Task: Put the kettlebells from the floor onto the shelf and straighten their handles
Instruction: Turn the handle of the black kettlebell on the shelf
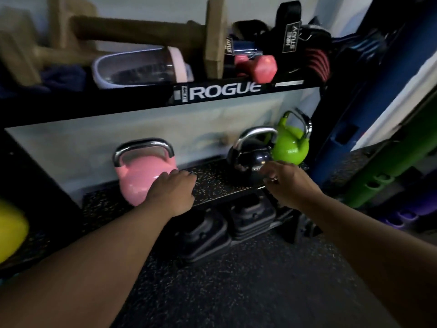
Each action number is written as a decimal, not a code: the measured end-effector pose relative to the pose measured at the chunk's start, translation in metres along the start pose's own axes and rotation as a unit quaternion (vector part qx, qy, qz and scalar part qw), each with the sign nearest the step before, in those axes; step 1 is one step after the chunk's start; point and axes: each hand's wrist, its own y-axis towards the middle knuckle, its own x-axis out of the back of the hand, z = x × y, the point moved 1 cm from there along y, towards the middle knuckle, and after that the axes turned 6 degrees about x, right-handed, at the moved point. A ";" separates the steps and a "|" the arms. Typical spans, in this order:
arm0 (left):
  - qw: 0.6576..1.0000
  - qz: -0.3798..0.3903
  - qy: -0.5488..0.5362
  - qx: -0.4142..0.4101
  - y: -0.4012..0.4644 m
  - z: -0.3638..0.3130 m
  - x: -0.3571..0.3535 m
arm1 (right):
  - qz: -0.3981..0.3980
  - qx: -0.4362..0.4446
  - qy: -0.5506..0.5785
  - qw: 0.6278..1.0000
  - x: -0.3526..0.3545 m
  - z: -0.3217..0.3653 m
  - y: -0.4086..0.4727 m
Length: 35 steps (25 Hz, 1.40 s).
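Three kettlebells stand on the speckled middle shelf (212, 183). The pink kettlebell (139, 176) is at the left with its chrome handle upright and facing me. The black kettlebell (250, 159) stands to the right, its handle turned at an angle. Behind it at the far right is the green kettlebell (292, 147), handle tilted. My left hand (173, 190) rests against the pink kettlebell's right side, fingers loosely spread. My right hand (283, 181) hovers just in front of the black kettlebell, fingers apart, holding nothing. A yellow kettlebell (10, 233) shows partly at the left edge, low down.
The top shelf (224, 91) marked ROGUE carries wooden blocks, a clear shaker bottle (142, 67), pink dumbbells (262, 67) and black straps. Black weight plates (227, 226) sit under the middle shelf. Blue upright (354, 110) and green and purple rollers stand at the right. Dark speckled floor (236, 292) lies below.
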 end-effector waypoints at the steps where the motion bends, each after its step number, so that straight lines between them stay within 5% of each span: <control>1: 1.000 -0.011 0.004 -0.009 0.016 -0.011 0.002 | -0.005 -0.008 0.001 1.000 0.002 -0.017 0.006; 9: 0.993 -0.020 -0.109 0.031 0.169 -0.056 -0.012 | 0.003 -0.018 -0.022 1.000 -0.002 -0.103 0.114; 14: 0.951 -0.012 -0.285 0.124 0.238 -0.106 -0.031 | 0.002 -0.034 0.001 0.999 -0.015 -0.140 0.189; 16: 0.914 0.007 -0.377 0.152 0.251 -0.128 -0.038 | 0.004 -0.044 0.015 0.999 -0.028 -0.151 0.208; 21: 0.753 0.015 -0.576 0.318 0.277 -0.180 -0.054 | 0.005 -0.031 0.150 0.988 -0.054 -0.176 0.233; 25: 0.688 -0.044 -0.618 0.377 0.291 -0.182 -0.052 | -0.003 -0.046 0.211 0.976 -0.057 -0.178 0.236; 29: 0.684 -0.060 -0.624 0.373 0.308 -0.164 -0.054 | 0.032 -0.036 0.252 0.966 -0.063 -0.184 0.229; 33: 0.663 -0.092 -0.639 0.378 0.298 -0.194 -0.059 | 0.031 -0.085 0.458 0.884 -0.065 -0.182 0.214; 35: 0.681 -0.082 -0.638 0.351 0.312 -0.180 -0.056 | 0.011 -0.094 0.488 0.868 -0.073 -0.167 0.200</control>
